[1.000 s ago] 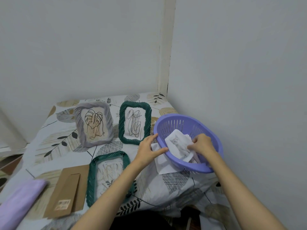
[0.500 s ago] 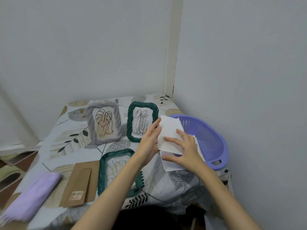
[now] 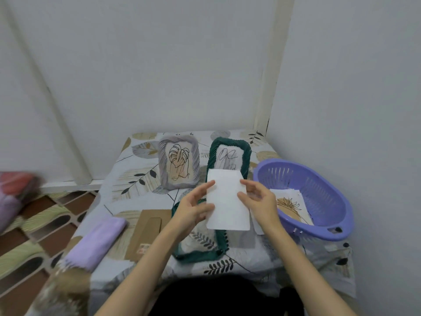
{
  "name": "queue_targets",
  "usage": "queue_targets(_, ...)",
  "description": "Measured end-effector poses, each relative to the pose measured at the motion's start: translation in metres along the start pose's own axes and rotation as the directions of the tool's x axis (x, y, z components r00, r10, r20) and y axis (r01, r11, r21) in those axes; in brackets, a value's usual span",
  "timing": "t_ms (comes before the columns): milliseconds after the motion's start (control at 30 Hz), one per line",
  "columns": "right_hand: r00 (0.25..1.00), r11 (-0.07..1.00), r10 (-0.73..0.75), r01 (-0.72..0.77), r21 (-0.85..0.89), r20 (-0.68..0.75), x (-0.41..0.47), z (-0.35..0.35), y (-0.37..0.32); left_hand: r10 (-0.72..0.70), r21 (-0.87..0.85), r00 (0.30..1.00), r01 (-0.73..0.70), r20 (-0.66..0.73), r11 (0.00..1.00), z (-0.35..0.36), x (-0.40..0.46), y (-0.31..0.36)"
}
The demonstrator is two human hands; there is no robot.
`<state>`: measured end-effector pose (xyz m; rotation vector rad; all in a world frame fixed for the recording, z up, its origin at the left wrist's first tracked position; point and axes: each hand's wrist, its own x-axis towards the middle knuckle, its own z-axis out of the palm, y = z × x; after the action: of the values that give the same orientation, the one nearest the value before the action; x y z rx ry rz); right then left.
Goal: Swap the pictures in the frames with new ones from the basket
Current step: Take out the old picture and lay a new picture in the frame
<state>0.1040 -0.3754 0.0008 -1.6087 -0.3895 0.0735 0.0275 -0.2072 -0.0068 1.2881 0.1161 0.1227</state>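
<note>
Near left corner of the tabletop: folded lilac cloth point(image 3: 96, 242), then the brown backing board point(image 3: 148, 233) lying loose. Grey frame point(image 3: 178, 164) and green frame point(image 3: 229, 157) stand at the far edge, old drawings inside. Third green frame point(image 3: 198, 245) lies opened at the near edge, looks emptied. Left hand point(image 3: 193, 207) and right hand point(image 3: 259, 202) pinch the new picture point(image 3: 227, 201) by its side edges, above that frame. Basket point(image 3: 319, 201) at the right edge holds more prints. Judgement: first swap half done, two untouched.
</note>
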Motion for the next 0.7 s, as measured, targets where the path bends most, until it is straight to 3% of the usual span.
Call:
queue_targets(133,0.99,0.998,0.063,-0.065,0.012,0.126,0.001,0.021,0.009,-0.012,0.107,0.998,0.018,-0.06,0.994,-0.023,-0.011,-0.004)
queue_targets(267,0.961,0.987,0.095,-0.056,-0.154,0.259,0.001,0.039,0.029,-0.01,0.29,0.991,0.049,-0.134,0.956,-0.05,-0.026,-0.008)
queue_targets(433,0.918,0.929,0.152,-0.006,-0.371,0.367,0.006,0.05,0.05,-0.096,0.599,0.988,0.15,-0.122,0.787,-0.078,-0.032,-0.026)
queue_targets(567,0.906,0.841,0.185,0.054,-0.538,0.38,0.015,0.052,0.07,-0.091,0.885,0.991,0.126,-0.096,0.448,-0.088,-0.025,-0.035)
queue_targets(700,0.877,0.689,0.198,0.194,-0.698,0.438,0.015,0.053,0.07,-0.13,0.928,0.99,0.09,-0.045,0.361,-0.094,-0.02,-0.038)
